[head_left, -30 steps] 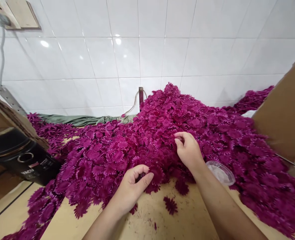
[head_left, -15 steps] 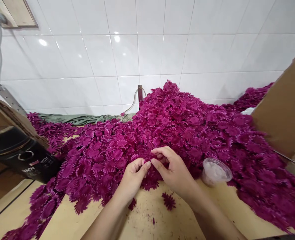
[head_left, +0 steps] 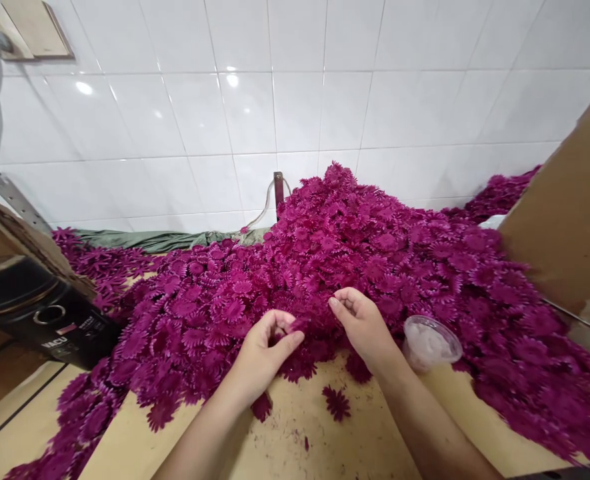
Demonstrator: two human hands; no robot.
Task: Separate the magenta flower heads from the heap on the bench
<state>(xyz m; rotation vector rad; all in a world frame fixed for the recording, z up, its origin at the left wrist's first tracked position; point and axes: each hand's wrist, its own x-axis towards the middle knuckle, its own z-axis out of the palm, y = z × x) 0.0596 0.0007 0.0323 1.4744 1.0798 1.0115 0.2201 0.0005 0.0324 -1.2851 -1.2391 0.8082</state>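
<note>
A big heap of magenta artificial flower heads (head_left: 335,240) with fringed petals lies in front of me. My left hand (head_left: 265,350) is at the heap's near edge, thumb and fingers closed on a magenta flower head (head_left: 301,324) that blends into the pile behind. To its right, my right hand (head_left: 365,328) is held in a pinch, apart from the left. Whatever is between its fingertips is too small to make out. A clear plastic cup (head_left: 431,343) with a whitish, translucent substance stands right of my right wrist. One loose flower head (head_left: 336,403) lies on the board between my forearms.
A black canister (head_left: 45,313) leans at the left by a cardboard flap (head_left: 29,233). A cardboard sheet (head_left: 567,213) rises at the right. The tan board (head_left: 299,440) has small magenta scraps. Behind are a tiled wall (head_left: 295,80) and green cloth (head_left: 145,240).
My hands were together with fingertips meeting; now they are apart. The right hand has moved right and slightly up, while the left has stayed near the same spot, its thumb spread further.
</note>
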